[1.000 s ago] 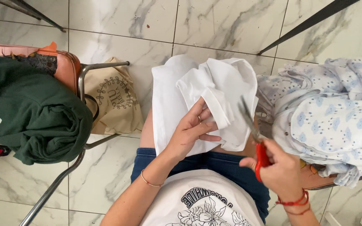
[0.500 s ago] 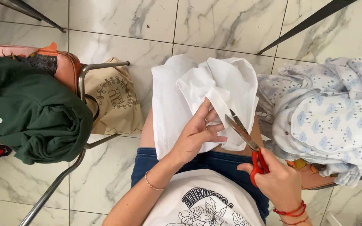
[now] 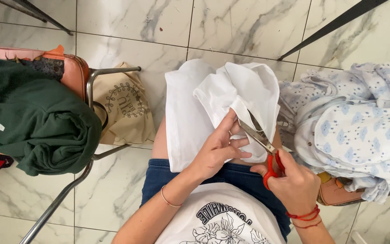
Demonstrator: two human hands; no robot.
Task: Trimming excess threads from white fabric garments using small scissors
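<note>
A white cloth lies over my lap, folded in layers. My left hand pinches a folded edge of it near the middle, fingers pressed on the fabric. My right hand grips red-handled scissors, whose metal blades are parted and pointing up-left into the cloth's edge just beside my left fingertips. I wear denim shorts and a white printed shirt, with a thin bracelet on the left wrist and red threads on the right.
A metal-framed chair at the left holds a rolled dark green garment. A beige printed tote bag lies on the marble tile floor beside it. At the right a pile of white, blue-patterned fabric rests on another seat.
My right hand has swung the scissors from upright to angled toward the cloth, bringing the blades up against the folded edge. My left hand has shifted its grip slightly along the fold.
</note>
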